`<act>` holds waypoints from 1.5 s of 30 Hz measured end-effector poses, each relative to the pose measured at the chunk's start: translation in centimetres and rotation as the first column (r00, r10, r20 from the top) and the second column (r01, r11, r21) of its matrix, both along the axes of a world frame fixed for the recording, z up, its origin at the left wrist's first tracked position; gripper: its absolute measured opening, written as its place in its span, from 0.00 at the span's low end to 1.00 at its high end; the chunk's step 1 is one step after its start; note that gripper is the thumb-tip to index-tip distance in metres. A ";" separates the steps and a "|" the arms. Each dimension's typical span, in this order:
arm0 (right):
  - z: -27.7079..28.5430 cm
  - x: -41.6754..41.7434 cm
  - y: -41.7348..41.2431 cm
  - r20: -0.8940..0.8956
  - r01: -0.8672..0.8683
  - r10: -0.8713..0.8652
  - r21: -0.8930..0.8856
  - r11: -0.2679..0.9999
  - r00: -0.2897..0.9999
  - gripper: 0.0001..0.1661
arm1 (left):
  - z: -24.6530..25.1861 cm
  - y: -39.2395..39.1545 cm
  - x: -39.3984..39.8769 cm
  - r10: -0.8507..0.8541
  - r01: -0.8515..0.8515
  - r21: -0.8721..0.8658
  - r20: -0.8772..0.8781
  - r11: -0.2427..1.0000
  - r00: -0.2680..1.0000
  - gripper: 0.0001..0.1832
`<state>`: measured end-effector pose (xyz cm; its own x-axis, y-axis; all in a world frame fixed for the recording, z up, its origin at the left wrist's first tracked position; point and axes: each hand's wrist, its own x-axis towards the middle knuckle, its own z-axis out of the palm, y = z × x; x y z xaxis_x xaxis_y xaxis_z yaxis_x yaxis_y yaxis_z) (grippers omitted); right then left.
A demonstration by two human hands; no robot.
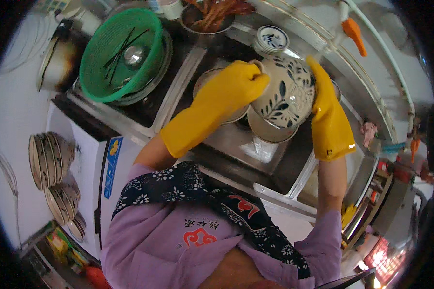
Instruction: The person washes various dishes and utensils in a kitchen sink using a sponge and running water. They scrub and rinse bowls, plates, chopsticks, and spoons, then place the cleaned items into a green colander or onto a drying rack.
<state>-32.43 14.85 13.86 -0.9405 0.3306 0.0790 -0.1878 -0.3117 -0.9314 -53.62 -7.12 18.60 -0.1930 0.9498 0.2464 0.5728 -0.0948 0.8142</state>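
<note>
A cream ceramic bowl (287, 94) with dark painted leaves is tilted over the middle basin of a steel sink, its patterned outside facing up. My left hand (238, 81), in a yellow rubber glove, is closed on its left edge, near the foot ring. My right hand (320, 85), gloved alike, lies flat along its right side; the fingertips are partly hidden. Below it sits another bowl (273, 130), and more dishes show under my left forearm. A small stack of blue-patterned dishes (272, 38) stands just beyond the held bowl.
A green plastic basket (121, 54) with chopsticks and a metal ladle or cup sits over the left basin. Stacked bowls (50, 160) stand on the white surface at left. A scorched pot (59, 63) is at upper left. An orange-handled tap lever (354, 36) hangs at upper right.
</note>
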 end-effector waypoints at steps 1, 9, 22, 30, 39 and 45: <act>-1.5 0.8 0.3 -0.252 -0.060 0.109 0.195 0.979 0.962 0.42 | 0.6 -0.5 0.7 0.012 -0.011 0.039 -0.023 0.999 1.000 0.19; -0.9 3.9 -5.9 0.232 0.175 -0.224 0.214 0.961 0.947 0.32 | -1.9 -1.8 3.1 0.107 -0.076 -0.276 0.098 0.958 0.989 0.18; 5.3 -0.1 -15.0 0.400 -0.450 -0.373 0.891 -0.054 0.837 0.15 | -14.6 -1.1 5.4 -0.009 0.057 -0.260 0.180 0.964 0.984 0.30; 5.2 5.4 -11.2 0.125 -0.166 -0.279 0.977 -0.130 0.952 0.26 | -10.0 3.2 6.4 0.325 -0.075 -0.319 0.883 0.945 0.339 0.25; 4.4 -4.5 -19.1 0.210 -0.036 -0.568 0.952 0.303 0.796 0.39 | -8.8 1.7 5.7 0.473 -0.506 -0.097 0.538 0.857 0.697 0.20; -3.1 -5.4 -14.3 0.193 0.648 -0.714 0.311 0.695 0.673 0.22 | -8.1 0.8 7.7 0.667 -0.752 0.303 0.348 0.586 0.659 0.16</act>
<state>-37.84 0.60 10.74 -0.4470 0.8945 -0.0057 0.0033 -0.0047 -1.0000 -45.91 -6.35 10.52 -0.8417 0.3140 0.4392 0.4475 -0.0493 0.8929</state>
